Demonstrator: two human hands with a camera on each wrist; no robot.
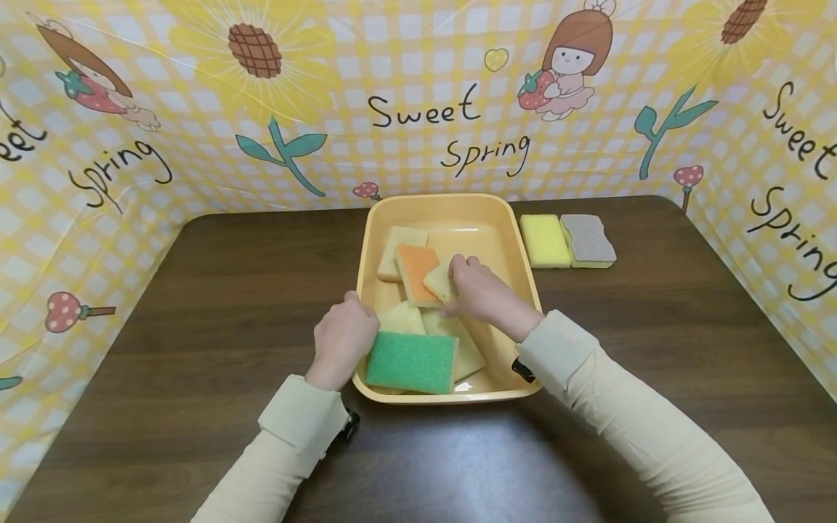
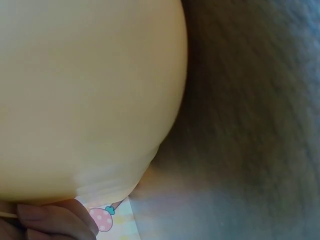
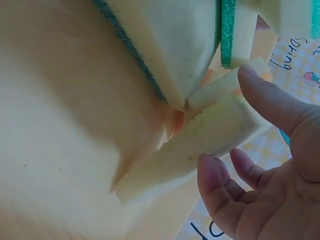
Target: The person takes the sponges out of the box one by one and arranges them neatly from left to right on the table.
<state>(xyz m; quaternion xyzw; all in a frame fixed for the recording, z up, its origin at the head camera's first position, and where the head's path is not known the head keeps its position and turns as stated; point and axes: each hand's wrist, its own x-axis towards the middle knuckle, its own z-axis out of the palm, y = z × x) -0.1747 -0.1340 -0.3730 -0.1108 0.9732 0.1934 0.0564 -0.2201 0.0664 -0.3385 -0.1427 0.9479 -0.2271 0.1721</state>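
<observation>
A pale yellow tub [image 1: 458, 201] stands on the table with several sponges inside. My left hand [image 1: 343, 338] grips its left rim; in the left wrist view, curled fingers [image 2: 57, 220] show at the rim beside the tub's large outer wall. Inside the tub, my right hand [image 1: 480, 290] holds a pale yellow sponge [image 1: 438, 282] by one end, between thumb and fingers. The right wrist view has this sponge [image 3: 200, 137] tilted, with some fingers hidden behind it. An orange-faced sponge [image 1: 417, 270] lies right beside it. Nearer me is a green-faced sponge [image 1: 412, 362] over other pale ones.
Right of the tub, a yellow sponge [image 1: 546, 241] and a grey-faced sponge [image 1: 590, 241] lie side by side on the dark wooden table [image 1: 229, 305]. A printed yellow checked cloth [image 1: 418, 65] walls the back and both sides.
</observation>
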